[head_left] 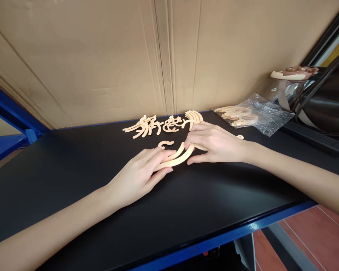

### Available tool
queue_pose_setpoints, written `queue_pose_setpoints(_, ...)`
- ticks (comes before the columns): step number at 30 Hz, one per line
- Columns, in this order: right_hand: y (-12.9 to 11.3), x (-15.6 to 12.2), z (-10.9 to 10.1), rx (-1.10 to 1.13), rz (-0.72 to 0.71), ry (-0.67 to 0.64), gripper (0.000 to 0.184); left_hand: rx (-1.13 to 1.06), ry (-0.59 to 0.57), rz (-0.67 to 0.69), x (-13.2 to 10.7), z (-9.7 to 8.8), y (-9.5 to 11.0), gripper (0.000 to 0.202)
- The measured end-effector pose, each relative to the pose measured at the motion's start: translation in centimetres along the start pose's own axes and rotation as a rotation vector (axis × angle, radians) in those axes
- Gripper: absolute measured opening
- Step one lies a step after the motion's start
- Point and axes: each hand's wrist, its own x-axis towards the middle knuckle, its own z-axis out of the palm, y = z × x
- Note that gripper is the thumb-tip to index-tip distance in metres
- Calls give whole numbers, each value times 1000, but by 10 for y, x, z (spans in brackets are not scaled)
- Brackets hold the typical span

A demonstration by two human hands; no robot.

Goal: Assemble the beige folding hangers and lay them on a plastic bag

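Note:
My left hand (pixel 142 171) is closed around the near end of some curved cream-coloured strips (pixel 178 160), its thumb beneath and fingers on top. At their other end, my right hand (pixel 213 143) grips with bent fingers, the thumb held apart below. At least two strips span the gap between my hands, just above the black table (pixel 101 195). A small hooked cream piece (pixel 166 143) lies just beyond my left fingers. Behind my right hand rests a neat stack of curved strips (pixel 196 116), partly hidden. Another small piece with a hole (pixel 240 137) shows past my right wrist.
Loose curved pieces (pixel 144 127) and smaller hooked ones (pixel 171 123) lie along the table's back. A clear plastic bag (pixel 271 114) with more pieces sits at back right, beside a dark brown bag (pixel 327 98). A cardboard wall (pixel 101 64) stands behind.

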Motion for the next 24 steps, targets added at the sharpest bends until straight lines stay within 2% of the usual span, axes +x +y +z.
queue_pose_setpoints(5, 4, 1, 0, -2, -32, 28, 20, -34, -5, -47, 0, -1, -4, 31)
queue_pose_setpoints(12, 8, -1, -3, -74, 69, 155, 35, -63, -61, 57, 1, -6, -4, 22)
queue_pose_setpoints(15, 10, -2, -4, -48, 131, 98, 32, -10, -71, 106, 3, -7, -5, 23)
queue_pose_setpoints(19, 10, -2, -3, 33, 73, -62, 21, 117, 2, 101, 3, -3, -9, 26)
queue_pose_setpoints(24, 4, -2, 2, 122, 7, -140, 17, 193, 126, -83, 2, 1, -11, 30)
